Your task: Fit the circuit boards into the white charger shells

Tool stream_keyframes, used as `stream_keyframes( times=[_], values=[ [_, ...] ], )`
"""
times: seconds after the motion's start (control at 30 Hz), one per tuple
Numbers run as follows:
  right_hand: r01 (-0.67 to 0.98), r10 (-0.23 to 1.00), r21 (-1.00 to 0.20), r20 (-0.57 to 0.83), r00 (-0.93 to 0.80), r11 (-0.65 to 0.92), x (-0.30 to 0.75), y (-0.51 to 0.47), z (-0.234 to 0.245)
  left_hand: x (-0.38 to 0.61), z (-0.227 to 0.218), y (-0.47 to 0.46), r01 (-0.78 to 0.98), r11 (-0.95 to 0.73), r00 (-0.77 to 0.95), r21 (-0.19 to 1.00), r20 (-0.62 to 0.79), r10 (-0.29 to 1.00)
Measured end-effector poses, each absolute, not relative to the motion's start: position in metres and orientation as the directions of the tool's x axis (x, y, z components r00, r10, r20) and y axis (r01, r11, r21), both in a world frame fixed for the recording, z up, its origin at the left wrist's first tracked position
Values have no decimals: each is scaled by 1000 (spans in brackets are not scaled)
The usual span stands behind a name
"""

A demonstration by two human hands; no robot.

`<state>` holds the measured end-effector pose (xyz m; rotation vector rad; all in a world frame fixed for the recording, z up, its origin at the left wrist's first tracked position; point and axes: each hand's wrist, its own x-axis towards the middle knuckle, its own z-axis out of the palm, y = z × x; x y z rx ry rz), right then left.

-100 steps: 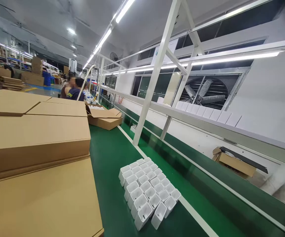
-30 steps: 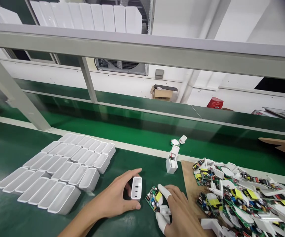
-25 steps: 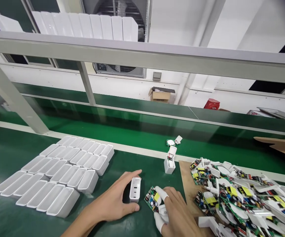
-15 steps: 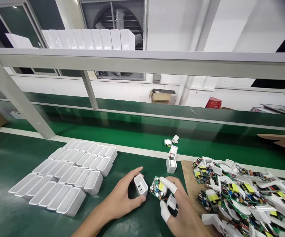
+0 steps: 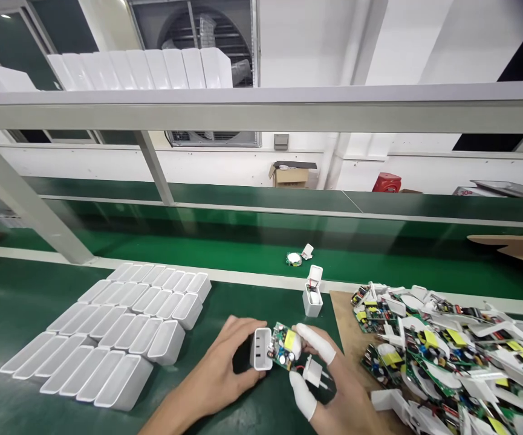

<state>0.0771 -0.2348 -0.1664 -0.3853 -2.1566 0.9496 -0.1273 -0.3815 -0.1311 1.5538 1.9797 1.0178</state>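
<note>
My left hand (image 5: 222,371) is closed around a white charger shell (image 5: 260,349), thumb below and fingers behind it. My right hand (image 5: 329,386), with white finger cots on thumb and fingers, pinches a green circuit board (image 5: 285,345) whose end meets the shell's open side. A white plug piece (image 5: 314,372) hangs from the board on red wires. Both hands are low over the green bench, between the rows of empty shells (image 5: 120,329) and the pile of boards (image 5: 442,356).
A half-assembled charger (image 5: 312,296) stands upright just beyond my hands. A small round part (image 5: 294,259) lies on the green conveyor belt (image 5: 252,241). The board pile rests on a brown sheet (image 5: 347,338). A grey rail (image 5: 261,112) crosses overhead, with white boxes (image 5: 143,69) on it.
The view swung from the cardboard boxes on the left to the bench. My hands came together: the shell turned its open side toward the board, and the board's end now touches the shell.
</note>
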Motion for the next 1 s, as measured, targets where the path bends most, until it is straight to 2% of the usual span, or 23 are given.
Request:
stream_keyframes(
  times=[0.07, 0.13, 0.2, 0.47, 0.73, 1.0],
  values=[
    [-28, 423, -622, 564, -710, 782, 78, -236, -167, -127, -133, -381, 665, 51, -277, 745, 183, 943],
    [-27, 344, -525, 595, -726, 851, 78, -238, -168, -128, -136, -383, 653, 56, -268, 755, 162, 950],
    [-22, 308, -477, 601, -738, 879, 77, -239, -168, -130, -137, -384, 640, 68, -253, 766, 126, 959],
    [-25, 260, -432, 586, -767, 902, 75, -239, -176, -126, -137, -381, 630, 62, -211, 774, 94, 973],
    [-60, 231, -404, 631, -740, 913, 70, -237, -192, -124, -137, -381, 627, 45, -185, 778, 93, 978],
    [-54, 218, -415, 580, -785, 908, 74, -237, -180, -123, -136, -380, 636, 42, -194, 771, 106, 975]
  ],
)
